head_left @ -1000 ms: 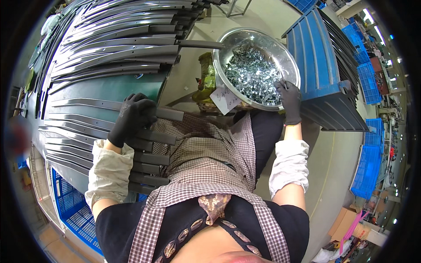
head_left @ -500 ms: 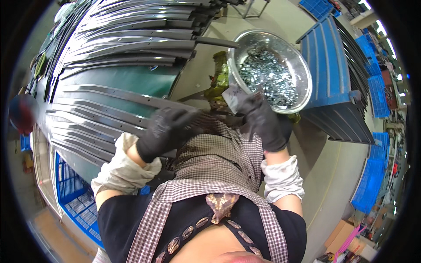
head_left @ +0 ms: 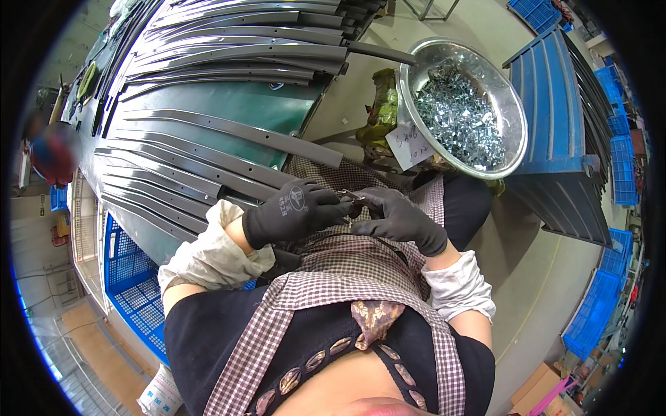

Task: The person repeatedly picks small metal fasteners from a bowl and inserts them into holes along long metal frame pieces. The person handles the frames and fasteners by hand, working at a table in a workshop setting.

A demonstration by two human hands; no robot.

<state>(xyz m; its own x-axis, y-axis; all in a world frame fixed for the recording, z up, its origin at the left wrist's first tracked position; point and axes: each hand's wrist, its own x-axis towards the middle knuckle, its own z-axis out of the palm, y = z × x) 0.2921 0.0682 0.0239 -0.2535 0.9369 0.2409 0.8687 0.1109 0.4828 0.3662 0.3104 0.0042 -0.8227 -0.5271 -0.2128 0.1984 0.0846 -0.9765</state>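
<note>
In black gloves, both of my hands meet in front of the checked apron (head_left: pixel 347 256). My left hand (head_left: pixel 295 211) has its fingers closed toward the right, and my right hand (head_left: pixel 402 220) pinches from the other side. Small metal pieces (head_left: pixel 352 199) show between their fingertips, mostly hidden by the gloves; their exact kind cannot be made out. Long dark metal strips (head_left: pixel 229 132) with holes lie on the green tabletop (head_left: pixel 215 111) just left of my hands. Beyond my right hand, a round metal basin (head_left: pixel 517 114) holds many small shiny metal pieces (head_left: pixel 458 114).
A white paper tag (head_left: pixel 409 147) hangs at the basin's near edge, beside a yellow-green bag (head_left: pixel 381 104). A blue metal rack (head_left: pixel 548 104) with dark strips stands at the right. Blue plastic crates (head_left: pixel 132 298) flank the space. Someone's blurred shape (head_left: pixel 54 154) is at far left.
My right hand has come away from the basin, in and down to my left hand. My left hand has moved slightly right; their fingertips now meet. The view has shifted a little.
</note>
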